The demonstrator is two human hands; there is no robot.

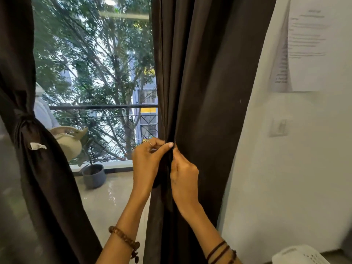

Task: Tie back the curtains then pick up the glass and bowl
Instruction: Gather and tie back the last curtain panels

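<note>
Grey pot (94, 175) outside; paper (306, 44) on wall (285, 178)

The left curtain (38, 168) hangs at the left edge of the window (95, 73), cinched by a tie (23, 119), and the right curtain (200, 92) hangs at the window's right edge, against the wall (285, 168). The left hand (146, 161) and right hand (183, 180) meet on the right curtain's window-side folds, left hand nearer the glass. Beyond the glass, a pot (94, 176) stands on the balcony floor before the railing (102, 107); a paper (304, 44) hangs on the wall above a switch (279, 127), with a basket (299, 255) at the wall's foot.
</note>
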